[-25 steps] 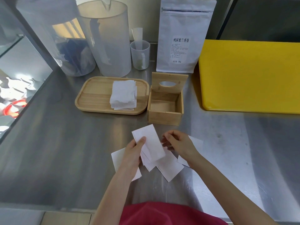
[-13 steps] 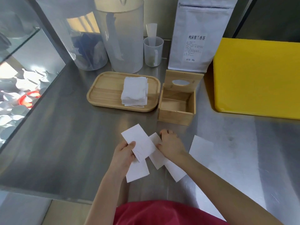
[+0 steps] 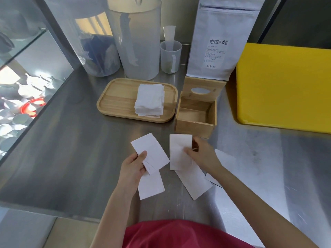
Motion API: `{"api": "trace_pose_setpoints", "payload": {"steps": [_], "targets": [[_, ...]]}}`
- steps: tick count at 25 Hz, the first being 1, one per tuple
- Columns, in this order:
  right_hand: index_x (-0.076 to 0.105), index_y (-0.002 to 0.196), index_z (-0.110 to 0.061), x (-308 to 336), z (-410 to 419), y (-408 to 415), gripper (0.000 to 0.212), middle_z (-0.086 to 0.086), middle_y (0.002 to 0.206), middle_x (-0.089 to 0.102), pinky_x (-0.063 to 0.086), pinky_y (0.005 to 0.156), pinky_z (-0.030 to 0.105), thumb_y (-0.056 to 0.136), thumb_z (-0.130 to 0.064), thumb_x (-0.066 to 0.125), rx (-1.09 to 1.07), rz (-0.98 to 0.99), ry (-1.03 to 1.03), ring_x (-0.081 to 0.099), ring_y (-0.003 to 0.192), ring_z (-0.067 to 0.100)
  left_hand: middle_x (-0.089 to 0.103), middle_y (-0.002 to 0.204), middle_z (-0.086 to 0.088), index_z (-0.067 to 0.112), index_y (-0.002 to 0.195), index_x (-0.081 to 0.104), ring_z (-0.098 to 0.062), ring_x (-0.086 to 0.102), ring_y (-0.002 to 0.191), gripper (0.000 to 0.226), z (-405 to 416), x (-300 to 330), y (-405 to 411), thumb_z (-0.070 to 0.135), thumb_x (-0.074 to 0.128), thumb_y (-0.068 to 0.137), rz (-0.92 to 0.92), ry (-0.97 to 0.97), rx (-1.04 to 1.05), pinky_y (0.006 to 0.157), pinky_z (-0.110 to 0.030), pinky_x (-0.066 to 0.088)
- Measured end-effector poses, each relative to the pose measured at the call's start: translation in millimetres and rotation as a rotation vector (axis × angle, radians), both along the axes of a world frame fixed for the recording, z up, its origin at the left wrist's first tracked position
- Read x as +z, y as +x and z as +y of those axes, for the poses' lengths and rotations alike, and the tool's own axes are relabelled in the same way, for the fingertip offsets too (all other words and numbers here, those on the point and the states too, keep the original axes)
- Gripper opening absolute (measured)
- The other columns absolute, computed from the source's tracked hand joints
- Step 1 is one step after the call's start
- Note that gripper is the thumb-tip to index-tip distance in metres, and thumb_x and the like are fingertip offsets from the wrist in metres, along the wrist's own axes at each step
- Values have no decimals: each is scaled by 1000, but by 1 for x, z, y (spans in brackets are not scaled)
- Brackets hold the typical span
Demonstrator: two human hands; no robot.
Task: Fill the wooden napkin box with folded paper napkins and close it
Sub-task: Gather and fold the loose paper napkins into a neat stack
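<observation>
The wooden napkin box [image 3: 194, 126] stands empty on the steel counter, its lid [image 3: 204, 89] with an oval slot tilted up behind it. My left hand [image 3: 133, 166] pinches a folded white napkin [image 3: 151, 151] held above the counter. My right hand [image 3: 203, 154] grips a second folded napkin [image 3: 179, 151] just in front of the box. Three more folded napkins lie flat: one [image 3: 151, 186] under my left hand, one [image 3: 194, 183] below my right hand, one [image 3: 224, 159] partly hidden by my right wrist.
A wooden tray [image 3: 116, 101] left of the box carries a stack of unfolded napkins [image 3: 150, 99]. Behind stand a clear pitcher [image 3: 138, 38], a small measuring cup [image 3: 170, 57] and a white tea pouch [image 3: 220, 38]. A yellow board [image 3: 284, 85] lies at the right. A glass panel edges the left.
My right hand has picked a folded napkin up off the counter and raised it toward the box. My left hand keeps holding its napkin. The camera has moved closer.
</observation>
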State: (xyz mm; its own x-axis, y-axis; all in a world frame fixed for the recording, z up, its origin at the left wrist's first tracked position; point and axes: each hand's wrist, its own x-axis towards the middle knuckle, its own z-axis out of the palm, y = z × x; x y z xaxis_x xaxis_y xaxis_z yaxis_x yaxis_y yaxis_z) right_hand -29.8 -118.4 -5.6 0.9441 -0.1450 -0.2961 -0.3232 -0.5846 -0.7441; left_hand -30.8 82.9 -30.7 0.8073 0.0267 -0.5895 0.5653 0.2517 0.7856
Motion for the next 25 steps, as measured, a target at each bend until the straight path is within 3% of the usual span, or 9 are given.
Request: {"api": "trace_pose_setpoints", "payload": {"steps": [2,5,7,10,12,14,20,25], "targets": [[54,110,-14,11,-8,-1,24,2,109,61,45,79,28,88,-22,53,-95,-8,146,58,96,18,74,86,0,15,85,67,-15,69,79,9,-3,2,1,16,58,86,-9,10,-17,69,-28,52],[56,89,-28,26,-13,-4,5,-10,93,60,44,66,19,89,-24,52,-145,-38,359,56,80,4,75,85,-1,15,86,68,-15,70,78,10,-13,7,0,16,58,86,-26,17,-88,68,-25,53],[57,80,-36,33,-11,-6,13,-17,87,62,47,61,15,87,-25,55,-84,-31,450,59,78,0,76,84,0,15,89,69,-15,71,77,12,-23,10,-1,15,57,87,-44,-9,-149,67,-24,55],[58,80,-34,31,-2,-9,12,-16,87,62,48,66,14,86,-23,56,27,-1,384,59,80,2,76,76,2,17,86,69,-12,70,71,19,-37,13,-4,12,52,89,-76,-54,-222,63,-23,57],[60,88,-24,25,2,-11,5,-9,91,62,47,74,24,87,-23,55,25,-14,296,58,84,10,76,70,4,18,81,70,-8,70,64,25,-42,14,-6,10,48,90,-90,-117,-263,56,-21,56],[61,97,-17,21,2,-13,13,-5,95,61,46,78,30,86,-23,56,-6,-32,220,57,88,15,76,70,3,16,83,69,-8,71,64,27,-43,14,-8,6,45,91,-79,-169,-290,53,-20,55],[61,95,-16,14,-1,-18,13,-6,90,61,44,71,25,85,-23,57,-57,-78,153,56,83,14,75,78,-4,16,78,73,-15,71,72,30,-44,14,-9,4,46,85,-43,-256,-324,61,-29,58],[60,100,-15,10,1,-17,18,-8,91,57,40,67,20,85,-25,57,-68,-116,76,54,80,10,75,80,-1,13,96,66,-13,71,75,19,-48,14,-10,20,50,88,-42,-253,-337,61,-29,57]]}}
